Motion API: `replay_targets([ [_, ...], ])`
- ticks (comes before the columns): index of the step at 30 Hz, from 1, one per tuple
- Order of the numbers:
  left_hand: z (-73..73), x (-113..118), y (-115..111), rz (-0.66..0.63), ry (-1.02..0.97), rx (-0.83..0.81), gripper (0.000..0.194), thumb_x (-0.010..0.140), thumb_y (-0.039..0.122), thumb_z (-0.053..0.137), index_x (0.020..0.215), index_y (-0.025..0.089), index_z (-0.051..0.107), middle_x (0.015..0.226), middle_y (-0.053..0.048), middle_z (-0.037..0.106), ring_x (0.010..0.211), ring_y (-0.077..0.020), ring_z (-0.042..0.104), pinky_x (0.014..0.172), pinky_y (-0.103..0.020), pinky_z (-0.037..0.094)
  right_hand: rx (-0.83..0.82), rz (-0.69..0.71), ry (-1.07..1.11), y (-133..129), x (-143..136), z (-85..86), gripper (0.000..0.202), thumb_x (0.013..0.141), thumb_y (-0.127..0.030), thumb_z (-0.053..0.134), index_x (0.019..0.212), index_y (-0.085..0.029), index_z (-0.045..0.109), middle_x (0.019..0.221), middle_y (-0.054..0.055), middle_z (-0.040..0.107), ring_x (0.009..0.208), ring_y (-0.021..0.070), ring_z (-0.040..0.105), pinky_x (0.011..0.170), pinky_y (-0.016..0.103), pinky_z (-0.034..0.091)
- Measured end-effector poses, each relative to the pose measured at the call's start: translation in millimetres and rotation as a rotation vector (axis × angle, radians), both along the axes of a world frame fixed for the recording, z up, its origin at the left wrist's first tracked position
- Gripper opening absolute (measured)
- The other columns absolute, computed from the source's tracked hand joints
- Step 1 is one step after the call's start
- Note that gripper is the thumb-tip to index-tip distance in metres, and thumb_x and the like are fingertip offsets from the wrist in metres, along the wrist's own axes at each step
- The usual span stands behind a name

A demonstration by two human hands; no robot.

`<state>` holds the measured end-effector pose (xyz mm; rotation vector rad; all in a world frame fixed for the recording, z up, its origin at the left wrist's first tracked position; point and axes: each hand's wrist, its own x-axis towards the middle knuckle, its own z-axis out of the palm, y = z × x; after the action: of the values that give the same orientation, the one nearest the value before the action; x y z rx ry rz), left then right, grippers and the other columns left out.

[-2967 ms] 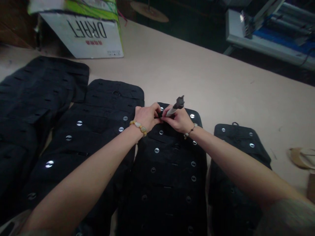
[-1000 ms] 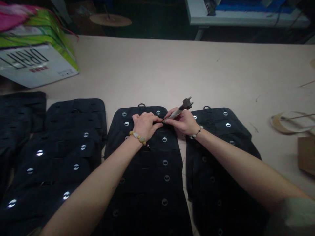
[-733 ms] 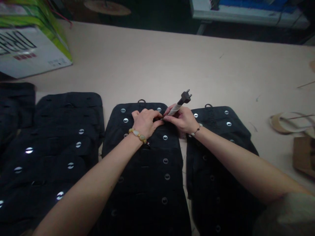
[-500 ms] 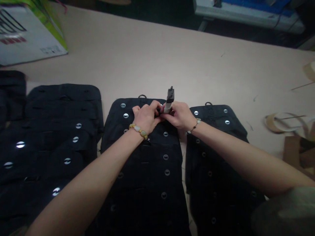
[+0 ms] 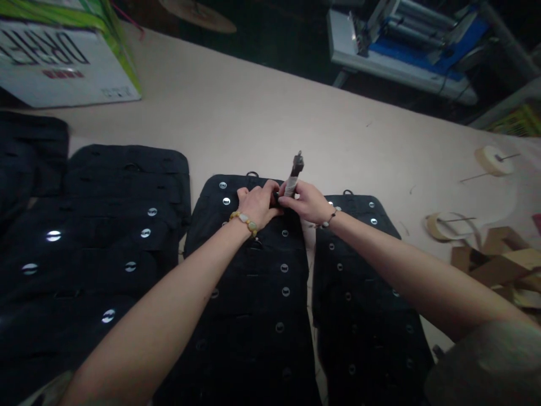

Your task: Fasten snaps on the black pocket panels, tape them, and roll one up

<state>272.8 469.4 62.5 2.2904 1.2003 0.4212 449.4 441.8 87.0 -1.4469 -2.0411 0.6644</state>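
Observation:
In the middle lies a black fabric piece (image 5: 253, 265) with round silver snaps and a small loop at its top edge; it looks like a flat bag or organiser. My left hand (image 5: 258, 204) is closed at its upper right part, thumb and fingers pinching the black fabric there. Close beside it, my right hand (image 5: 307, 202) is wrapped round a slim tool (image 5: 291, 183) with a white-wrapped handle and a dark squared end pointing up and away. The tool's lower end is hidden between my hands, so its kind cannot be made out.
More black pieces with snaps lie left (image 5: 127, 186) and right (image 5: 350, 316). A white and green box (image 5: 67, 67) stands at the back left. At the right are tape rolls (image 5: 439, 225) and cardboard scraps (image 5: 502, 254). Beyond the table (image 5: 236, 113) stands a machine (image 5: 414, 34).
The view has shifted, showing more of the box, the machine and the cardboard. The tool leans slightly more to the right. Both hands stay at the same spot on the fabric.

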Motion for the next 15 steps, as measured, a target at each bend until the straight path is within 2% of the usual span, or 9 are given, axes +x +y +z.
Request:
replay_targets([
  [2,-1.1,-0.1,1.4,-0.016,0.058,0.019,0.035,0.083,0.034,0.068,0.114,0.023,0.055,0.102,-0.006,0.071,0.108,-0.0295,0.06,0.09,-0.042,0.032,0.003,0.066,-0.102,0.1,-7.7,3.1,0.008,0.083,-0.02,0.059,0.089,-0.017,0.061,0.088,0.005,0.066,0.081,0.02,0.059,0.077,0.033,0.045],
  [5,-1.7,0.6,2.9,-0.031,0.123,0.026,0.025,0.084,0.03,0.062,0.107,0.02,0.059,0.114,-0.01,0.069,0.116,-0.0313,0.056,0.093,-0.044,0.032,0.011,0.105,-0.298,-0.4,-21.1,9.5,0.021,0.083,-0.012,0.053,0.101,-0.018,0.062,0.102,0.007,0.067,0.09,0.0224,0.06,0.082,0.034,0.046],
  [7,-1.9,1.2,3.0,-0.019,0.127,0.015,0.022,0.083,0.028,0.062,0.104,0.022,0.061,0.118,-0.008,0.068,0.119,-0.031,0.055,0.095,-0.045,0.031,0.031,0.106,-0.4,-1.5,-25.9,12.0,0.03,0.083,-0.01,0.051,0.111,-0.018,0.06,0.108,0.009,0.066,0.093,0.0236,0.06,0.082,0.034,0.046],
  [9,-3.1,1.6,2.4,-0.011,0.093,0.022,0.02,0.083,0.027,0.062,0.102,0.024,0.062,0.121,-0.005,0.067,0.118,-0.0301,0.056,0.095,-0.046,0.031,0.071,0.108,-0.456,-4.0,-25.6,10.2,0.031,0.083,-0.011,0.05,0.111,-0.017,0.06,0.106,0.01,0.066,0.091,0.0239,0.06,0.08,0.034,0.046],
  [12,-6.6,0.7,0.8,-0.015,0.01,0.057,0.021,0.084,0.028,0.062,0.104,0.025,0.06,0.114,-0.004,0.07,0.111,-0.0292,0.06,0.092,-0.046,0.031,0.152,0.091,-0.432,-10.5,-17.5,-2.2,0.019,0.084,-0.014,0.05,0.099,-0.017,0.062,0.099,0.01,0.063,0.087,0.0232,0.058,0.076,0.033,0.046],
  [15,-6.4,-2.2,-0.2,-0.012,-0.034,0.028,0.032,0.083,0.027,0.066,0.113,0.024,0.057,0.101,-0.003,0.073,0.103,-0.0279,0.063,0.09,-0.045,0.032,0.231,0.025,-0.264,-18.3,-7.5,-21.4,0.012,0.088,-0.02,0.05,0.088,-0.018,0.062,0.092,0.009,0.062,0.084,0.0218,0.058,0.075,0.032,0.047],
])
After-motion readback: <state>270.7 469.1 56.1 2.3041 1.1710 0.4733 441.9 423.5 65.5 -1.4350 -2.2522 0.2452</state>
